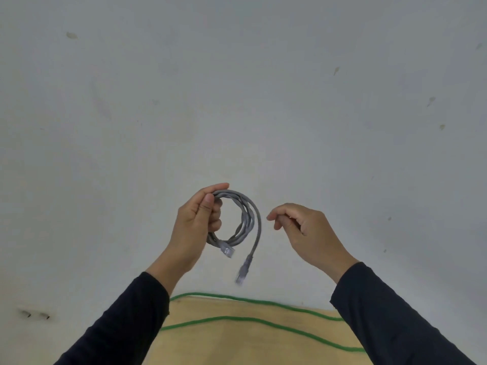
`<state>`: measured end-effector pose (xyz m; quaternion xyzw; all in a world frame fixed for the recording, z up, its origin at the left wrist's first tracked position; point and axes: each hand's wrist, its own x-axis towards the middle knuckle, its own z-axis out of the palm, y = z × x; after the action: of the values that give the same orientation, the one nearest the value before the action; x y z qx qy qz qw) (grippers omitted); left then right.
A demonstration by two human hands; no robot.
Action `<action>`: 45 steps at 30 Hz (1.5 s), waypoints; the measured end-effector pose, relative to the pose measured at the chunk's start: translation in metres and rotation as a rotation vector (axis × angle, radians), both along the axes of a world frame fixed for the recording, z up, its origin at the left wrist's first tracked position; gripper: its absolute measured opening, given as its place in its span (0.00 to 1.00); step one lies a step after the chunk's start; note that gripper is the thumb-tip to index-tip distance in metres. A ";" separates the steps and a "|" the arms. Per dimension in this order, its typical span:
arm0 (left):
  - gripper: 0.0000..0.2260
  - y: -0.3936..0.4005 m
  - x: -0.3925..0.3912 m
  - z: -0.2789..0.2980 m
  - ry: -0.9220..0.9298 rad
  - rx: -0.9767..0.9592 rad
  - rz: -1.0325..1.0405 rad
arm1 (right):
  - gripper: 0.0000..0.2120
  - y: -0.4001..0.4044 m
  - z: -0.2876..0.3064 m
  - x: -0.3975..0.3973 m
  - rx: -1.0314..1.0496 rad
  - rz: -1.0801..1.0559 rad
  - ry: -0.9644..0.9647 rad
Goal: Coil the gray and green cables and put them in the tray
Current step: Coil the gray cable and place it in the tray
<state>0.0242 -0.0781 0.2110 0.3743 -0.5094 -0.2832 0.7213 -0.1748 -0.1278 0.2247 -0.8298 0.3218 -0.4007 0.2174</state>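
- Between thumb and curled fingers (214,206) of the left hand (195,225), the gray cable (251,219) is clamped as a round coil of several loops, held upright in the air and facing the camera.
- One clear plug (228,251) juts from the coil's bottom toward the lower right; the free tail drops down the coil's right side, its long axis near vertical, ending in a blurred plug (240,277) pointing down.
- Just right of the coil, apart from it, the right hand (307,230) hovers with fingers loosely curled, thumb and forefinger nearly meeting on nothing.
- Dark sleeves (390,320) cover both forearms.
- Near the bottom, the green cable (237,319) lies in two long left-to-right runs across a wooden table (237,343) before a pale wall (237,101).
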 end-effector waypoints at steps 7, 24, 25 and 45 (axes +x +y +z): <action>0.15 -0.002 -0.004 -0.003 -0.106 -0.031 0.014 | 0.17 0.008 -0.001 0.008 0.278 0.185 -0.178; 0.14 -0.001 -0.015 -0.009 -0.115 0.064 -0.182 | 0.06 -0.008 0.004 0.008 0.049 -0.075 -0.220; 0.14 -0.002 -0.018 -0.011 -0.114 0.070 -0.187 | 0.07 -0.008 0.004 0.010 0.094 -0.074 -0.260; 0.14 -0.018 -0.029 -0.023 -0.019 0.042 -0.009 | 0.11 0.001 -0.015 0.032 0.770 0.144 -0.429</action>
<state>-0.0045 -0.0956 0.1883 0.3895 -0.5120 -0.2935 0.7071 -0.1428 -0.1271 0.2099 -0.6069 0.3364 -0.3986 0.5997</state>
